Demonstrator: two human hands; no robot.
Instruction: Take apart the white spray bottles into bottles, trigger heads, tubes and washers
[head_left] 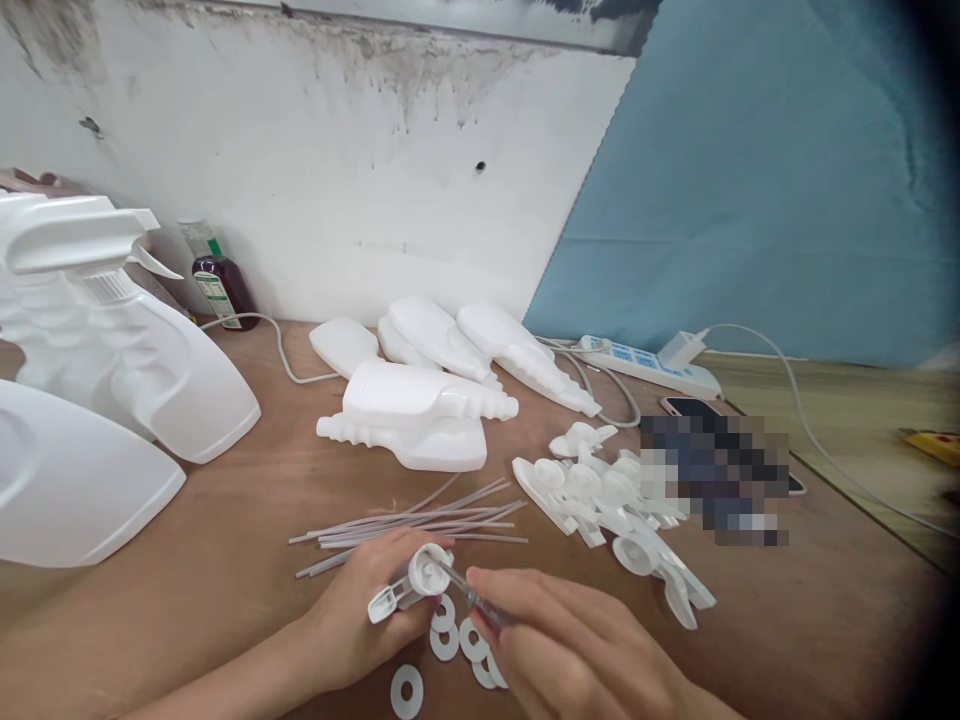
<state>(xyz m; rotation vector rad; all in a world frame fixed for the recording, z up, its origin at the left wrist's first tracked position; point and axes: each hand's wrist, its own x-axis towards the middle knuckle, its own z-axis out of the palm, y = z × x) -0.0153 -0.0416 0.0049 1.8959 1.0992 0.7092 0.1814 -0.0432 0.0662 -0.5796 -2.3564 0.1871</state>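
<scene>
My left hand (345, 612) grips a white spray trigger head (424, 575), its round cap opening turned up towards me and its trigger pointing left. In my right hand (574, 640) is a slim, shiny metal tool (487, 608); its tip reaches the cap opening. Whether the tip touches anything inside cannot be made out. Flat white ring washers (407, 692) lie on the table just below and between my hands. Behind my left hand lies a loose bunch of thin pale dip tubes (412, 521).
White spray heads (637, 556) are piled to the right, near a phone (694, 408) and a power strip (649, 369). White bottles (416, 390) lie at the back. Large bottles, one with a spray top (82, 235), stand left, with a dark bottle (225, 285) behind.
</scene>
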